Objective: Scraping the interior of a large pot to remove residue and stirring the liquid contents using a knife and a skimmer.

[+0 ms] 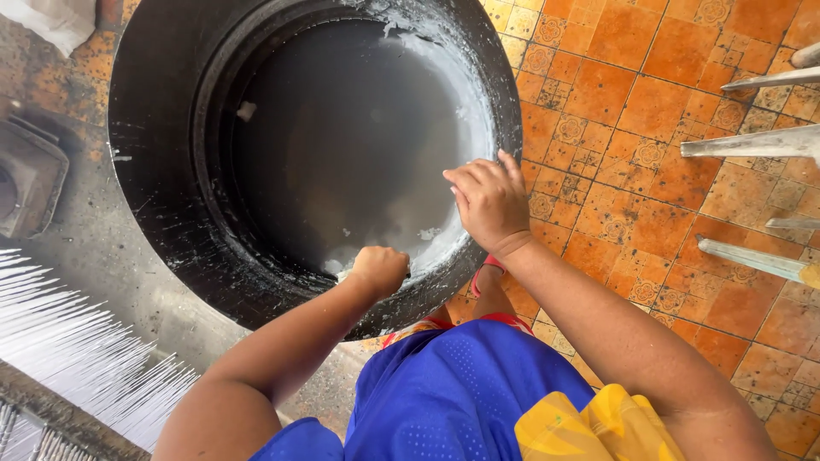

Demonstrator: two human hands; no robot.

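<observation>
Starting at the far left of the frame, a fan of thin white strands [73,341] is spreading across the lower left corner, lying over a grey concrete surface [111,256], and a dark metal fixture [30,175] is sitting at the left edge above it. A scrap of white cloth [55,21] is showing in the upper left corner. Filling the upper middle of the frame, a large black round basin [154,128] is standing on the ground, holding cloudy grey liquid with white residue streaking its inner wall. The person's left hand [378,269] is reaching in over the near rim at lower centre, its fingers curled shut into a fist around something pale (too little of it is showing to tell what it is). Just to the right, the right hand [489,205] is resting on the basin's right rim, fingers bent and lying close together, gripping the edge. The two hands are sitting apart from each other. Below them, at the bottom centre, blue and yellow clothing [461,393] is covering the person's body. Orange patterned floor tiles [658,111] are filling the right side, and several pale metal bars [752,145] are poking in from the right edge.
</observation>
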